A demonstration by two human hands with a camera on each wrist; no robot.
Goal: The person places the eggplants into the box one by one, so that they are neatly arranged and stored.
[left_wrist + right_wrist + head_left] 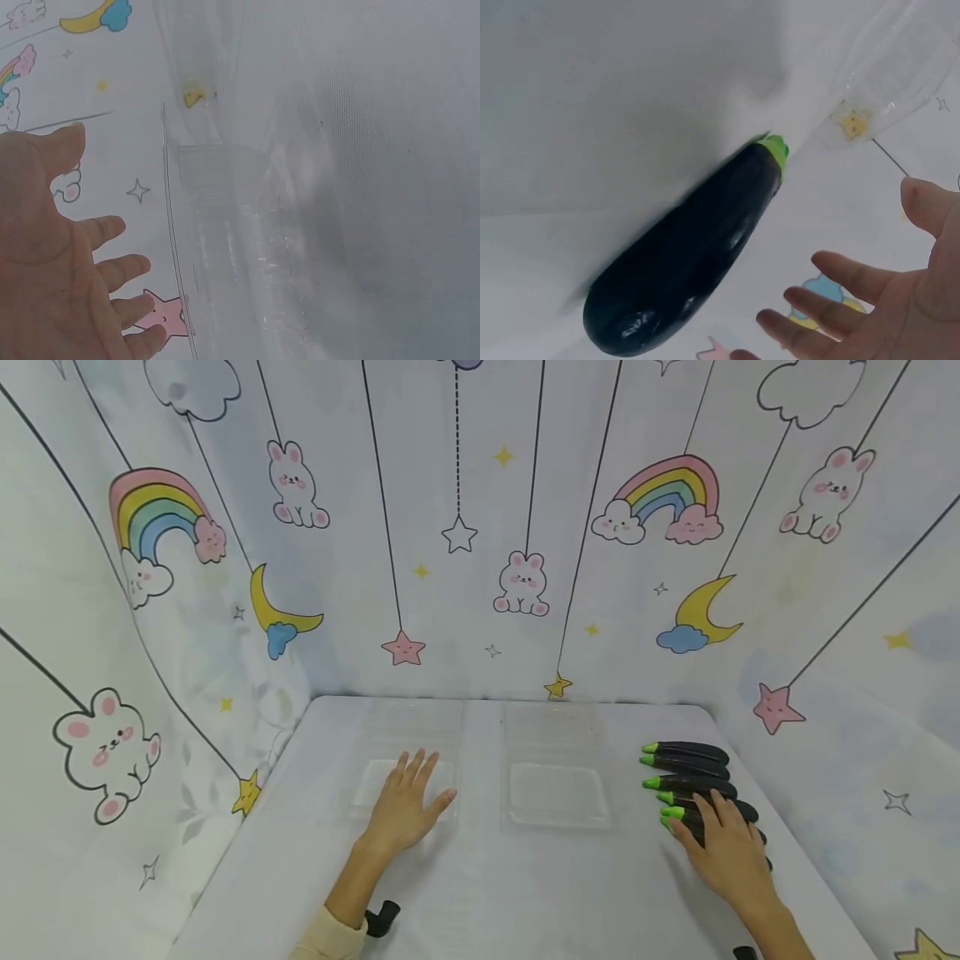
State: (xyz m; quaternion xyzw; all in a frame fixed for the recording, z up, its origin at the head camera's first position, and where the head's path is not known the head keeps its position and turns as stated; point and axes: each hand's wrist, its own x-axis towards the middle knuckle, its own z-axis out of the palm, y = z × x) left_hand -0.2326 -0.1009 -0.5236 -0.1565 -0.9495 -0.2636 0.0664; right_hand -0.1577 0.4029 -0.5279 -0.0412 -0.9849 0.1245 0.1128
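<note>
Right grip (723,852) unclosed over eggplants (697,783); left grip (401,810) spread above container

Right grip: fingers extended and parted, nothing held. Head view puts it over the near end of the eggplant row, fingertips overlapping the lower fruit; contact cannot be judged from that angle. Right wrist view shows one glossy dark eggplant lying just beside the fingers, with a visible gap between.

Left grip: fingers and thumb fanned out, likewise holding nothing. It sits over the left container (375,785), clear plastic; touch cannot be told from above.

Eggplants: on the right side of the white bench (465,885), lying side by side in a row running toward the person. At least six green stem ends visible, all facing left; nearest ones partly hidden by the right grip.

Right container (558,789): also clear plastic, mid-bench, between the left container and the eggplants, apart from both.

Surroundings: pale backdrop (337,585) printed with rabbits, rainbows, moons and stars. Cream sleeve (330,935) on the left arm; black fitting (384,918) beside that wrist.
</note>
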